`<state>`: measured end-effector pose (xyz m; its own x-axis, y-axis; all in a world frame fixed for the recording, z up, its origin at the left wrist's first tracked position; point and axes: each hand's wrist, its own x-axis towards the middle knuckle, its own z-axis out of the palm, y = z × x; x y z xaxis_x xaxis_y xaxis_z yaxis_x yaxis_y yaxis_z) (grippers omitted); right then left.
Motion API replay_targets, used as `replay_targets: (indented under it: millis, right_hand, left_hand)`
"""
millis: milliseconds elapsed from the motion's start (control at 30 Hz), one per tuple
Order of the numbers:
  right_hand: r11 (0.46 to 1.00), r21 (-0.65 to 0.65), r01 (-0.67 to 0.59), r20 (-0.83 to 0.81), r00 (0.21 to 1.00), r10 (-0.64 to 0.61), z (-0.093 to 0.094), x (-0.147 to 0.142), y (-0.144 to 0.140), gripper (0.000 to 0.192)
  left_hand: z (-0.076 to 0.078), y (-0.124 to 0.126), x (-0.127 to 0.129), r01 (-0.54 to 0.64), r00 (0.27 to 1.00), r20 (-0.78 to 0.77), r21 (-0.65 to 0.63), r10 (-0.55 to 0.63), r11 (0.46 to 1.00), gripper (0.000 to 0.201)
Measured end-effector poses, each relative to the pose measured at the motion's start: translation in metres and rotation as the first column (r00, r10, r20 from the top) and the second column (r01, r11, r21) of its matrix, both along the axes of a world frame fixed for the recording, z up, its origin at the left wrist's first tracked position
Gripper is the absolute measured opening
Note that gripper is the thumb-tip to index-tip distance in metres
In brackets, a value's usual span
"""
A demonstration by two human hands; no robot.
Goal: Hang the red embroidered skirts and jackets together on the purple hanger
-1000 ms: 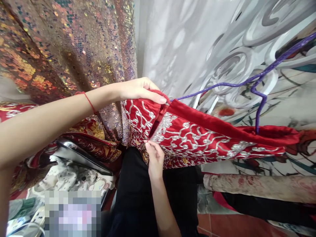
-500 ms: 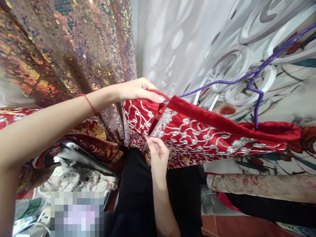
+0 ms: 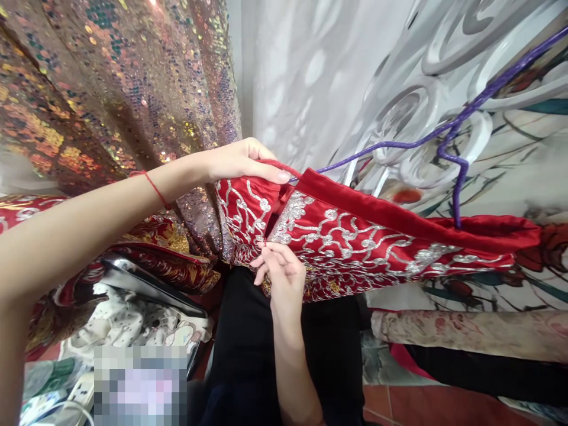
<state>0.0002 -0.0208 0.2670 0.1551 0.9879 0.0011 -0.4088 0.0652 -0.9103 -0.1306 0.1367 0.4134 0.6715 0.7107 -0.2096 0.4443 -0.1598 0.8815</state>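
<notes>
A red garment [image 3: 364,236] with silver embroidery hangs on a purple hanger [image 3: 457,171] across the middle. My left hand [image 3: 242,161], with a red thread round the wrist, pinches the garment's top edge by the open slit. My right hand [image 3: 279,272] is just below, thumb and fingers pinching a small piece, likely a zipper pull, at the bottom of that slit. The garment's back side is hidden.
Sequined gold-brown fabric [image 3: 110,89] hangs at upper left. A white ornate metal grille [image 3: 426,100] and floral cloth [image 3: 510,171] are behind. Black fabric [image 3: 248,349] hangs below. A dark flat device [image 3: 146,284] and cloths lie at lower left.
My right hand has shifted slightly down and its fingers have curled tighter at the slit's bottom. My left hand keeps its grip on the top edge.
</notes>
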Motion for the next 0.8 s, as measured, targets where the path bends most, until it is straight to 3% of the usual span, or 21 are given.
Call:
replay_targets:
  millis: [200,333,400,467,600,700,800]
  right_hand:
    - [0.999,-0.043,0.033,0.010,0.999,-0.032,0.021,-0.003,-0.003,0.024]
    - [0.993,0.058,0.099,0.041,0.994,-0.102,0.047,-0.003,-0.013,0.024]
    - [0.986,0.121,0.112,0.088,0.988,-0.123,0.050,-0.003,-0.018,0.022]
    - [0.991,0.111,0.073,0.160,0.983,-0.090,0.040,-0.002,-0.021,0.025]
    - [0.998,-0.045,0.036,0.336,0.942,-0.019,-0.002,-0.003,-0.018,0.030]
    - [0.981,-0.010,0.193,0.458,0.873,-0.167,-0.022,-0.007,-0.009,0.038]
    - [0.949,0.093,0.302,0.530,0.792,-0.304,-0.026,-0.013,0.006,0.037]
  left_hand:
    - [0.000,-0.002,0.001,0.006,1.000,0.014,-0.011,-0.006,1.000,0.047]
    - [-0.001,-0.001,0.000,0.022,1.000,0.017,-0.009,-0.022,1.000,0.047]
    - [-0.001,-0.001,-0.001,0.034,0.999,0.017,-0.005,-0.034,0.999,0.047]
    - [-0.001,-0.001,-0.002,0.043,0.999,0.021,0.003,-0.043,0.999,0.046]
    - [-0.001,-0.001,-0.003,0.060,0.998,0.021,0.013,-0.060,0.998,0.045]
    - [-0.001,-0.001,-0.002,0.062,0.998,0.029,0.024,-0.063,0.998,0.042]
    - [-0.001,-0.001,-0.002,0.056,0.998,0.037,0.024,-0.057,0.998,0.040]
